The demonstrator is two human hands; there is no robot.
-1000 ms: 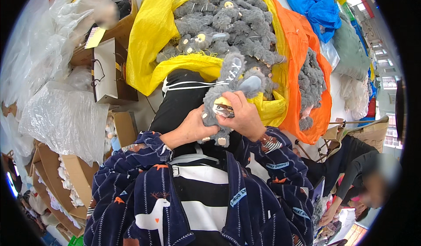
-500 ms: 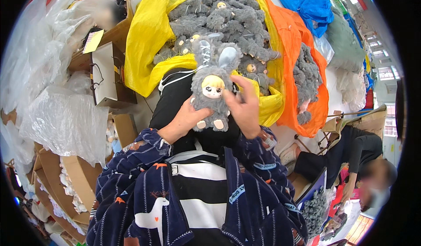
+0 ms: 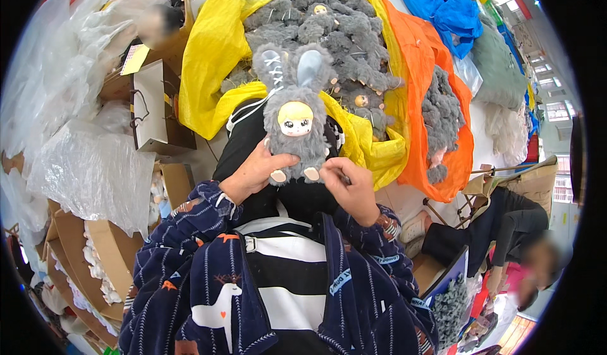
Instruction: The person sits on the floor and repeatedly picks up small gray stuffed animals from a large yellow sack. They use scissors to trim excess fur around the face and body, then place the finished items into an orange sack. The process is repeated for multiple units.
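A grey plush bunny doll (image 3: 294,152) with a yellow-fringed face and long ears faces up over my lap. One ear has white lacing; the other has a smooth pale grey-blue lining. My left hand (image 3: 256,170) grips the doll's lower body from the left, thumb across its front. My right hand (image 3: 351,187) is closed beside the doll's foot on the right, fingertips pinched together. Something small and dark shows within its curled fingers, too hidden to name. Whether these fingertips touch the foot, I cannot tell.
Beyond my knees, a yellow sack (image 3: 212,57) holds many grey plush dolls (image 3: 316,23). An orange sack (image 3: 458,155) with more stands to its right. Cardboard boxes (image 3: 117,247) and clear plastic sheeting (image 3: 88,171) lie on the left. Another person (image 3: 512,222) sits at the right.
My right hand has moved down from beside the doll's face to near its foot. The doll has shifted slightly left, its ears now farther apart.
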